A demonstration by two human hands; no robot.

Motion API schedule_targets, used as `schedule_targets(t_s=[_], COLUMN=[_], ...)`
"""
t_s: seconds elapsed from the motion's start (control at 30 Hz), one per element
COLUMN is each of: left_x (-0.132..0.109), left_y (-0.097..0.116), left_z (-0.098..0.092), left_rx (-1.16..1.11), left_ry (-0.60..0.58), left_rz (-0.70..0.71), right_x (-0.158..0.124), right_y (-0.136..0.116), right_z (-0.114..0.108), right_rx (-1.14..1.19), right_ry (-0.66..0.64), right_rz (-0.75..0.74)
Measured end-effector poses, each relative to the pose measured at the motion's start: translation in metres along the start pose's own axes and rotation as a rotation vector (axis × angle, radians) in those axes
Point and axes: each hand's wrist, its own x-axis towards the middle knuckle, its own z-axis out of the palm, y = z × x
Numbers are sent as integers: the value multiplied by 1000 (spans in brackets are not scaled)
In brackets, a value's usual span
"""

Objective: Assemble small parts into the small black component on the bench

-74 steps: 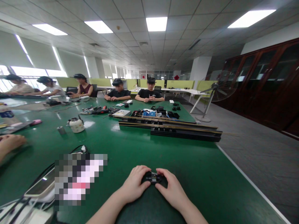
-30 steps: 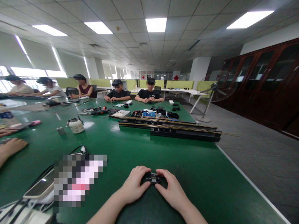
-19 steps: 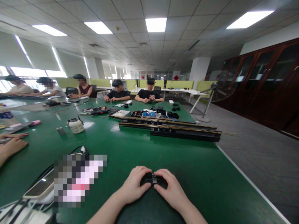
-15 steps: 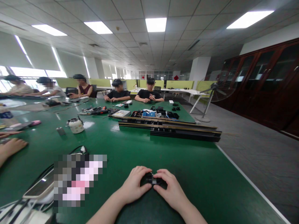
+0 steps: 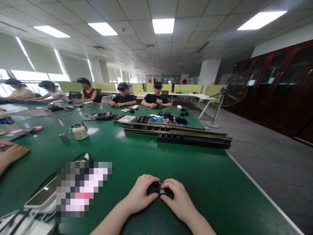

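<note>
A small black part with a pale spot on top rests low on the green table, right in front of me. My left hand curls round its left end, thumb and fingers pinching it. My right hand covers its right end, fingers bent over the top. Most of the part is hidden between the two hands.
Long black rails with brass rods lie across the table beyond my hands. A white kettle-like pot stands at the left. A phone and cables lie at lower left. Another person's hand rests at the left edge. Several people sit at the far end.
My right hand has slid left over the black part, closing the gap to my left hand. The other person's hand at the left edge has shifted slightly.
</note>
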Motion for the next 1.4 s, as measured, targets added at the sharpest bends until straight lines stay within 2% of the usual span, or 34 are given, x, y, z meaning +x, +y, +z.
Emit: schedule_targets(t_s=[0.73,1.23,1.4], left_x=[0,0,0], left_y=[-3,-2,-2], left_z=[1,1,0], left_rx=[-6,-6,-8], left_ry=[5,1,-1], left_rz=[-1,7,-13], right_x=[0,0,2], right_y=[-1,0,4], right_z=[-2,0,1], right_rx=[-7,7,146], right_ry=[-31,34,95], right_rz=[-5,-44,16])
